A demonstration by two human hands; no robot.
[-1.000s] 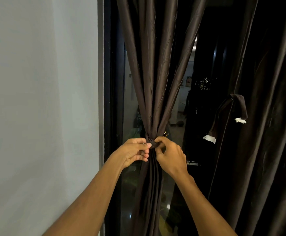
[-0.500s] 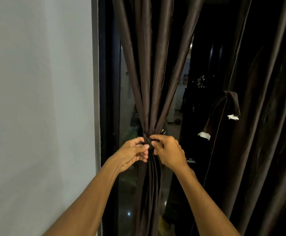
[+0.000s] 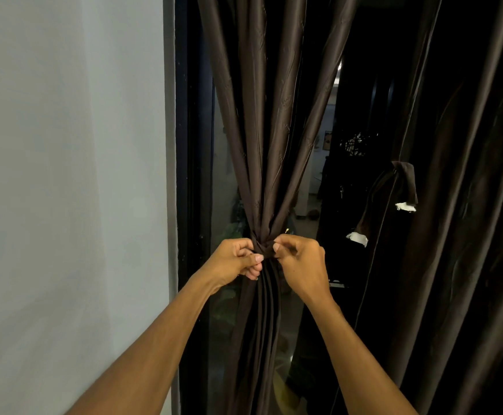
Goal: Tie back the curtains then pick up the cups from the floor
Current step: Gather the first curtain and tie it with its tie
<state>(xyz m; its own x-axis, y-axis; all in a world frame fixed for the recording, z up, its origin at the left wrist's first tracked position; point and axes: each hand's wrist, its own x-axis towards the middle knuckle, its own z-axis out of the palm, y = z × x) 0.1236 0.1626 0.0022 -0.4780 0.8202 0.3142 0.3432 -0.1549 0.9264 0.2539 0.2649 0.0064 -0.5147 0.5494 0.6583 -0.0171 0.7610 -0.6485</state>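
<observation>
We have our left hand (image 3: 238, 260) and right hand (image 3: 299, 265) pinched on the tie band (image 3: 264, 249) cinching the soft, slippery-looking curtain (image 3: 269, 115), best gripped at that gathered waist.

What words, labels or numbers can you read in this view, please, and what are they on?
None can be read.
The white tags on the loose tie-back hanging on the right curtain show no readable print.
The small framed pictures seen through the glass are too small and blurred to read.
</observation>
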